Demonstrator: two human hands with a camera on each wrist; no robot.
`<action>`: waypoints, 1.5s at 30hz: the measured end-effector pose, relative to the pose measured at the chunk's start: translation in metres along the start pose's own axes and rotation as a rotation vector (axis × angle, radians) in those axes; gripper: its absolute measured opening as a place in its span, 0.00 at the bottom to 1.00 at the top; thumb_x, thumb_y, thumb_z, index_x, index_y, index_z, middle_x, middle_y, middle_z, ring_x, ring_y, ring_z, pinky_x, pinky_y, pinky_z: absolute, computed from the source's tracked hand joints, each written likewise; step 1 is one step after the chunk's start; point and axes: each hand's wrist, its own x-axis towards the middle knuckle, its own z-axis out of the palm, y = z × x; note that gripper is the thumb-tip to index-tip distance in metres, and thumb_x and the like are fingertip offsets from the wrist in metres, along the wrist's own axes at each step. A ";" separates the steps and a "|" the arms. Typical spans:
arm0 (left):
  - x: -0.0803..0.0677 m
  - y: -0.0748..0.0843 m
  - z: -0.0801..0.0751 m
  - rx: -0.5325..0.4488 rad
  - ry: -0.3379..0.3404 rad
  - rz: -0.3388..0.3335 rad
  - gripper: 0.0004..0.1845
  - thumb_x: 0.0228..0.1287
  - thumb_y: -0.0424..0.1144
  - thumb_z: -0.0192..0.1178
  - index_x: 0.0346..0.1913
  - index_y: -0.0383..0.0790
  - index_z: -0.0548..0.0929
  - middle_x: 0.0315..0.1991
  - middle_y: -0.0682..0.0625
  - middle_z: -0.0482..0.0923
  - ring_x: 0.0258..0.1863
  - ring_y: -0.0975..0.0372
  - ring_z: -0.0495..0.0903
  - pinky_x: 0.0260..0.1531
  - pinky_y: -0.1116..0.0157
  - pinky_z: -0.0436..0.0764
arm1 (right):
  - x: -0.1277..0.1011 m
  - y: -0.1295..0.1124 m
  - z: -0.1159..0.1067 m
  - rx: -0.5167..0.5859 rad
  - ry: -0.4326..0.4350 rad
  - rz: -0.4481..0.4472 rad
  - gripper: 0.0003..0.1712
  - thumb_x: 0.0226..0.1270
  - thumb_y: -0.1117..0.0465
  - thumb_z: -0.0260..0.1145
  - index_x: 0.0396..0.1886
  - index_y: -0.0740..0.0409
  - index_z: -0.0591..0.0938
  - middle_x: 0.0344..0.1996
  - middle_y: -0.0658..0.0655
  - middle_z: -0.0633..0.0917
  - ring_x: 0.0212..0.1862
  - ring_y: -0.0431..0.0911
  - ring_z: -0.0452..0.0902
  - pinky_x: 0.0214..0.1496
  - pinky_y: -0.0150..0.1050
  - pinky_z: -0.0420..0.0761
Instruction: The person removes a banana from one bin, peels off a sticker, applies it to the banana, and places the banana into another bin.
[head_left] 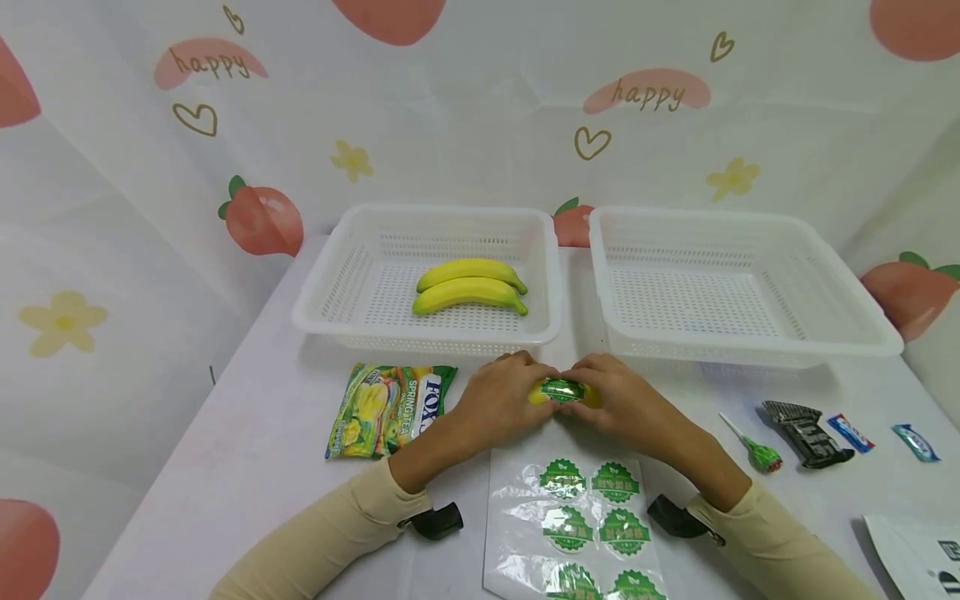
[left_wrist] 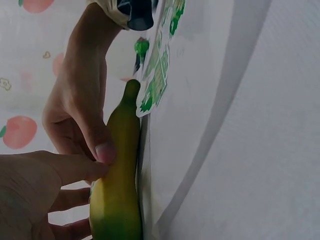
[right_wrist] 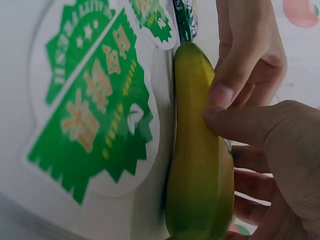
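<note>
A yellow banana lies on the white table just in front of the two baskets. A green sticker is wrapped over its middle. My left hand grips the banana's left part and my right hand grips its right part, thumbs meeting at the sticker. In the left wrist view the banana lies between my left hand and the right thumb. In the right wrist view both thumbs press on the banana, the right hand below the left hand.
Two bananas lie in the left white basket; the right basket holds nothing. A sheet of green stickers lies near me. A snack bag is at the left. A lollipop, a black wrapper and small candies are at the right.
</note>
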 end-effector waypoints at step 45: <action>-0.005 0.005 -0.003 0.051 -0.043 -0.007 0.21 0.64 0.59 0.74 0.51 0.50 0.91 0.42 0.54 0.85 0.36 0.65 0.79 0.30 0.68 0.74 | -0.003 0.008 -0.021 0.152 -0.155 0.023 0.20 0.63 0.49 0.81 0.47 0.53 0.86 0.42 0.46 0.88 0.43 0.40 0.80 0.42 0.36 0.78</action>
